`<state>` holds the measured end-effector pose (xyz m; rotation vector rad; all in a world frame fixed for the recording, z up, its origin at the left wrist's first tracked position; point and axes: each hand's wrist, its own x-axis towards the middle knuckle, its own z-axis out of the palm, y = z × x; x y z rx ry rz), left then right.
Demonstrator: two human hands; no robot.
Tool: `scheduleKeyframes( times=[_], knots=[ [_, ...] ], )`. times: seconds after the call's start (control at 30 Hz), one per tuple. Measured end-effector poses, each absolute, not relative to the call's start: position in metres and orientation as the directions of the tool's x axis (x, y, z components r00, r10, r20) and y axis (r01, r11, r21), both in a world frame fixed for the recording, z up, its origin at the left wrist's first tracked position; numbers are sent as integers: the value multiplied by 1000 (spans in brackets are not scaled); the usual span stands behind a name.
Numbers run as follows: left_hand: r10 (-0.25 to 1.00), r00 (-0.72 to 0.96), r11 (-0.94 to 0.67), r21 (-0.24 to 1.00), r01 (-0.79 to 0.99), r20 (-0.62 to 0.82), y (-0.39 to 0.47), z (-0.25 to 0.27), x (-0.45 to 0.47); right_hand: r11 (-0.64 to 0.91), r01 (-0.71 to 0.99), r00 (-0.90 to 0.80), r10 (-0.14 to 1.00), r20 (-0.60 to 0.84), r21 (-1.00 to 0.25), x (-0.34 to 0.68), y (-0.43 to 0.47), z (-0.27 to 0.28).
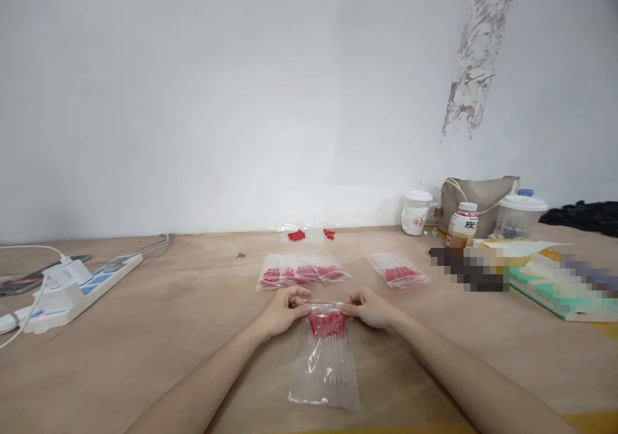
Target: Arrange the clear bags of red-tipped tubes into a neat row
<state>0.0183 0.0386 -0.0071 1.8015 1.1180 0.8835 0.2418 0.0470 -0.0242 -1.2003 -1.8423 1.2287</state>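
The nearest zip-lock bag is glossy, clear plastic; the bench looks matt; the wall looks smooth, its patch rough.

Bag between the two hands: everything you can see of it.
The clear bag looks like thin, glossy plastic film, creased, with a red line along its top edge. Red pieces sit side by side near that edge, with thin, pale strands running down from them. The left hand and right hand pinch its top corners; the lower end points toward the camera, over the brown table. Whether it is sealed or resting on the table can't be told.
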Motion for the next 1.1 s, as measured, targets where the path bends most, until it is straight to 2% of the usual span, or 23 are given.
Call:
scheduleKeyframes(
  times=[0.17,0.27,0.33,0.43,0.5,0.57,0.6,0.63,0.7,0.77,0.83,0.9,0.97,1.03,1.1],
  knots=[
    [932,332,-263,904,337,147,42,-12,21,202,458,-326,944,48,-865,239,47,-25],
    [932,319,-292,877,381,171,44,-16,20,215,442,-344,937,57,-871,239,49,-25],
    [918,285,-384,796,469,275,42,-15,20,178,458,-286,957,45,-871,243,49,-22],
    [850,299,-519,592,616,434,28,-7,26,123,573,-137,989,53,-810,253,43,-12],
    [819,379,-565,494,661,431,13,1,33,132,623,-255,966,-40,-771,262,36,-1],
    [796,489,-604,431,670,356,-3,8,41,204,609,-486,859,-158,-767,272,32,9],
    [774,547,-633,402,662,319,-10,10,43,251,614,-514,847,-137,-749,276,32,12],
    [751,597,-659,378,650,283,-15,13,45,294,636,-470,881,-56,-713,280,34,13],
    [696,681,-712,348,610,228,-20,15,47,348,710,-289,937,197,-612,282,40,12],
    [625,759,-765,337,548,184,-19,17,48,404,765,-190,886,423,-502,279,48,7],
    [539,824,-824,314,472,175,-16,18,50,507,784,-266,795,545,-357,269,56,4],
    [474,856,-869,266,417,207,-14,19,52,597,785,-414,706,575,-168,255,63,4],
    [450,858,-888,224,402,245,-14,19,55,616,787,-533,666,523,18,240,71,6],
    [437,862,-896,212,390,258,-13,17,55,599,788,-596,684,420,142,229,79,6],
    [410,875,-905,231,357,257,-13,14,55,581,785,-618,712,333,214,224,85,3]
  ],
)
